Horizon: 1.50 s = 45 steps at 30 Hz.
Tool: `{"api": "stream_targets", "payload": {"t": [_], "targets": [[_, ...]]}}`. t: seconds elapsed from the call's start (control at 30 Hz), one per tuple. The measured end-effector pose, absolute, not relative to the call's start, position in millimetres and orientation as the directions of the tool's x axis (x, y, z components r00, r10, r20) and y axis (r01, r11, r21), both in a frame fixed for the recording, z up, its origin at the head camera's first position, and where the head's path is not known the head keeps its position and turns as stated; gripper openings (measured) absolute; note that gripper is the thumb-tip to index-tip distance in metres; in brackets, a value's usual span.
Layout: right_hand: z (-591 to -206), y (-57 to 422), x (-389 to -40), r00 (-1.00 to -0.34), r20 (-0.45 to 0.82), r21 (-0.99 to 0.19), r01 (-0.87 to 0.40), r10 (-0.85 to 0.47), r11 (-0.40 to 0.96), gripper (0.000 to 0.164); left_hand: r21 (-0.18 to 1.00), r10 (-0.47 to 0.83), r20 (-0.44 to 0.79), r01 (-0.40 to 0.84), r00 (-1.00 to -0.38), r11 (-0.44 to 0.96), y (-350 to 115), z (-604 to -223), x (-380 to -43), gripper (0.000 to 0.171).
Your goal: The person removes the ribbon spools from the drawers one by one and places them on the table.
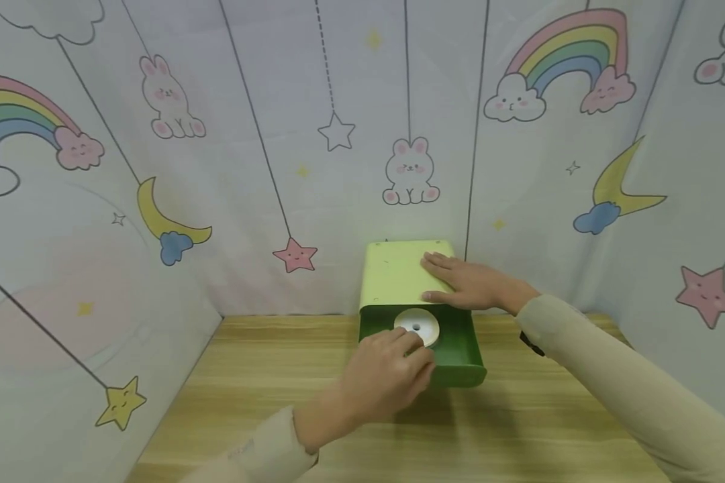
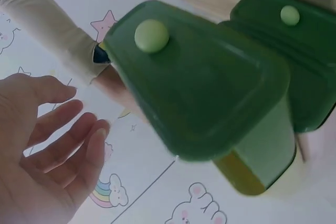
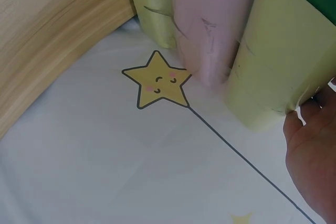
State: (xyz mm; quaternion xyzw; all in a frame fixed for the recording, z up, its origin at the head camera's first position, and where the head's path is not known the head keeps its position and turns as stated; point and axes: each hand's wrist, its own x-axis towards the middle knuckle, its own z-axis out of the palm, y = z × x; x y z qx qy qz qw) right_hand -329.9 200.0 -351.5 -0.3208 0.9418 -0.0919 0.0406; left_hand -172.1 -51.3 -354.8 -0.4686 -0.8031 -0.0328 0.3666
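The roll (image 1: 425, 320), a pale disc with a hole in its middle, is in the pulled-out drawer (image 1: 459, 376) of a small cabinet (image 1: 393, 272), its face toward the head camera; whether it lies flat or leans is hard to tell. With the roll as the clock's centre in the head view, the left hand (image 1: 387, 372) is at about 7 o'clock, reaching over the drawer's near edge. Its fingers are loosely bent and parted, and the left wrist view shows nothing between them; whether a fingertip touches the roll cannot be told. The right hand (image 1: 468, 282), at about 1 o'clock, rests on the cabinet's top with fingers and thumb stretched out, gripping nothing. The roll looks light, fairly stiff and perhaps smooth-faced, so its rim probably suits a thumb-and-finger pinch, the nearest stretch being from 6 to 8 o'clock. The drawer seems thin-walled and light, its round knob (image 2: 151, 35) likely the natural hold. The cabinet, also light by its look, could slide on the table (image 1: 254, 376) or tip, so a flat palm on top seems a sound way to steady it.
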Motion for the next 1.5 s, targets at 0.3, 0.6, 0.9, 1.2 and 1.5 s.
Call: {"api": "stream_targets", "payload": {"t": [0.3, 0.6, 0.9, 1.2, 1.5], "targets": [[-349.0, 198.3, -328.0, -0.795, -0.026, -0.2, -0.59, -0.606, 0.782, 0.09, -0.226, 0.808, 0.411, 0.812, -0.422, 0.538, -58.1, -330.0, -188.8, 0.021], [-347.1, 198.5, -327.0, -0.802, -0.027, -0.21, -0.579, -0.597, 0.788, 0.09, -0.155, 0.861, 0.26, 0.861, -0.437, 0.484, -59.3, -315.0, -208.9, 0.025], [-347.5, 199.8, -326.0, -0.794, -0.028, -0.215, -0.589, -0.608, 0.779, 0.088, -0.094, 0.896, 0.105, 0.893, -0.431, 0.44, -54.4, -311.3, -229.6, 0.031], [-349.0, 199.8, -325.8, -0.793, -0.029, -0.223, -0.588, -0.608, 0.777, 0.088, -0.106, 0.885, -0.014, 0.881, -0.465, 0.461, -44.8, -316.8, -241.1, 0.041], [-348.9, 200.0, -327.0, -0.78, -0.012, -0.193, -0.612, -0.626, 0.767, 0.086, -0.123, 0.859, -0.098, 0.862, -0.503, 0.491, -30.6, -322.0, -253.0, 0.047]]}}
